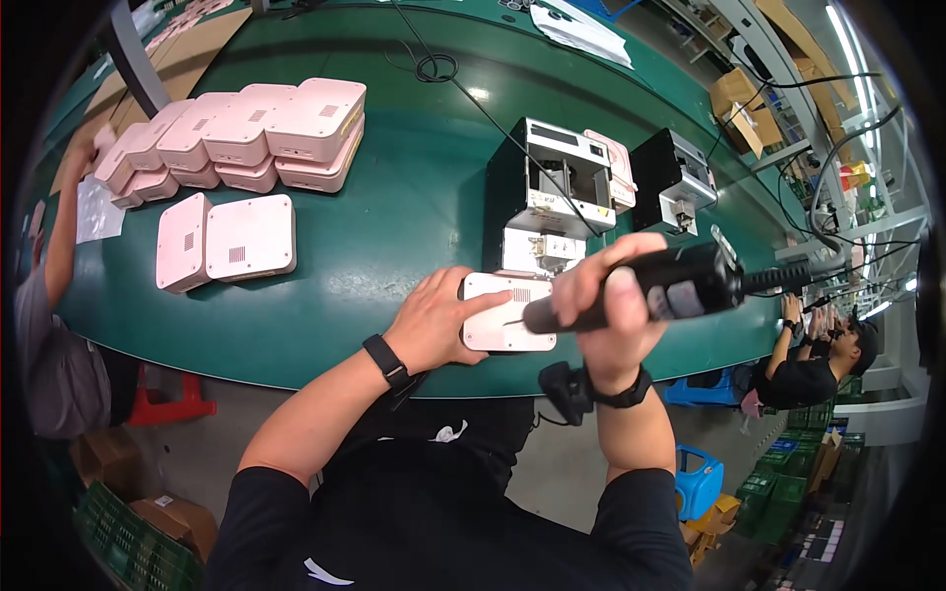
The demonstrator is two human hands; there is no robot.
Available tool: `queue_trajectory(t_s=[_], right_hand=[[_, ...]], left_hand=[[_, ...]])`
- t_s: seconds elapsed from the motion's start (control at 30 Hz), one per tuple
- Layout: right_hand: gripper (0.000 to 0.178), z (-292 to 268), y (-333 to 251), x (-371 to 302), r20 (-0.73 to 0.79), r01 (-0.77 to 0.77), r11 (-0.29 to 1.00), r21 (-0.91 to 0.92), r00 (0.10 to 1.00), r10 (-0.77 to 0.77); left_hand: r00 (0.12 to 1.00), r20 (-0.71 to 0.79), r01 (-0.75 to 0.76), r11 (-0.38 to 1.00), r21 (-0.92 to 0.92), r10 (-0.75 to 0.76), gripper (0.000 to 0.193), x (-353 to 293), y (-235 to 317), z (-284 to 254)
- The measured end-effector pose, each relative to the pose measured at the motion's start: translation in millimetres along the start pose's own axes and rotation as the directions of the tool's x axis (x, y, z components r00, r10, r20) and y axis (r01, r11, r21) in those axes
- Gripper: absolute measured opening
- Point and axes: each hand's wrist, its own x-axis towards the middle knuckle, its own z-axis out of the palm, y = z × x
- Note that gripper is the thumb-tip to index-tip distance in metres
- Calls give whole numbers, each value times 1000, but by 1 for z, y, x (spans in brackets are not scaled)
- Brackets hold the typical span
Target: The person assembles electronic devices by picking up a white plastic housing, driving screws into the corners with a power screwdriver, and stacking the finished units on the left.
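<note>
In front of me lies a pale pink square plastic housing [483, 335], flat on the green table near its front edge. My left hand [434, 313] grips its left side, with one finger stretched across the top beside the vent slots. Wrapped around a black electric screwdriver [685, 293] is my right hand [619, 307]; a cord runs from the tool's back end to the right. The screwdriver lies almost level, its thin bit pointing left over the housing. Whether the bit touches a screw hole cannot be made out.
A black and silver screw feeder [542, 187] stands just beyond the housing, a second feeder [680, 182] to its right. Two pink housings [251, 236] lie at left, before a stacked row of housings [315, 118]. A hanging cable [434, 69] crosses above. People sit at both sides.
</note>
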Motion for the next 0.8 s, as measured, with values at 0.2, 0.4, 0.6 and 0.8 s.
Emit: queue_trajectory(t_s=[0.2,0.4,0.6,0.8], right_hand=[[29,14,18,-15,234,69,980,-187,972,-24],[26,11,45,-19,261,41,977,-211,965,16],[25,16,49,-19,338,93,960,-263,941,1],[30,33,37,-9,460,363,878,-311,866,-195]], left_hand=[[999,-41,-13,1000,-7,13,78,0,-3,2],[998,-61,12,997,-72,-17,73,1,-7,9],[997,-54,49,990,-129,-56,69,0,-10,11],[995,-97,10,982,-188,-29,68,2,-10,10]])
